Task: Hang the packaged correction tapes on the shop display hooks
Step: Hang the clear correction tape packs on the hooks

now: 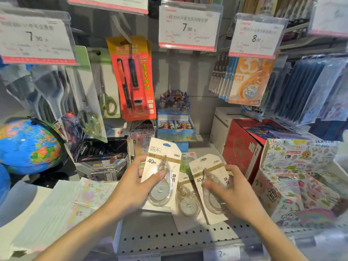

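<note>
Correction tapes in white cards are held low over the perforated shelf, in front of the display wall. On the far left, a blue globe is seen, with a black box of card packs beside it. To the right a red carton is stacked against a white one, and a sticker-covered box is set nearer the camera. Above, price tags in clear holders are hung from the hook ends; the middle tag is marked 7.90. An orange pen set is hung left of centre, packaged scissors beside it, and orange correction tape packs are hung at the right. A small blue display of trading cards is placed at the back of the shelf.

The left pack, marked 40m, is gripped by the left hand, with the thumb pressed on the front of the blister and the fingers curled behind the card. The right pack is gripped by the right hand in the same way, thumb across the front, fingers round the right edge. Between the two a third pack is partly covered; it appears to lie on the shelf, though whether it is touched by either hand cannot be told. Behind it a green-printed card is glimpsed.
</note>
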`<state>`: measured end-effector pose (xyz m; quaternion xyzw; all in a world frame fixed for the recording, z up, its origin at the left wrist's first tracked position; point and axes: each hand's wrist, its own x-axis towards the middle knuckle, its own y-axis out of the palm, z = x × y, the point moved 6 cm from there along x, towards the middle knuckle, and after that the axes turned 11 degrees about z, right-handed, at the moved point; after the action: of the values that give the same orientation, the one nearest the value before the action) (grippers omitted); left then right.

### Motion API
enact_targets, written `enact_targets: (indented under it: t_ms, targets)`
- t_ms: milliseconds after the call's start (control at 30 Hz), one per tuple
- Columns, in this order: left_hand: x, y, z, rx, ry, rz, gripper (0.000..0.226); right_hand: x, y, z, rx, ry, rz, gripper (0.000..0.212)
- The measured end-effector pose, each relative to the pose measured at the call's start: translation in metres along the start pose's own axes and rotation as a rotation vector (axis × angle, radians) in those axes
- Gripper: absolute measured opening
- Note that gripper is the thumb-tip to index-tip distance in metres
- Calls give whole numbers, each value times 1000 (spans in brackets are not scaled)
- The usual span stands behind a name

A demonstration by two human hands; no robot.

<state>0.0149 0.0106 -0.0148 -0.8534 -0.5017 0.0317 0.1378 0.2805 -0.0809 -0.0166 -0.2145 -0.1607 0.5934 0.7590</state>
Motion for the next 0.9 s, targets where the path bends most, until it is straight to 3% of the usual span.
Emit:
enact_targets:
  t_ms: [167, 467, 767, 900]
  targets:
    - [-6, -13, -27, -52, 117, -4, 43, 0, 1, 25, 437, 19, 146, 37]
    - [2, -5, -105, 37, 340, -56, 45, 1, -64, 88, 294, -297, 16, 40]
    - [18, 48, -182, 291, 382, -200, 41, 6, -158, 93, 271, -517, -50, 30]
    - [21, 63, -205, 344, 364, -272, 46, 15, -184, 99, 303, -577, 1, 29]
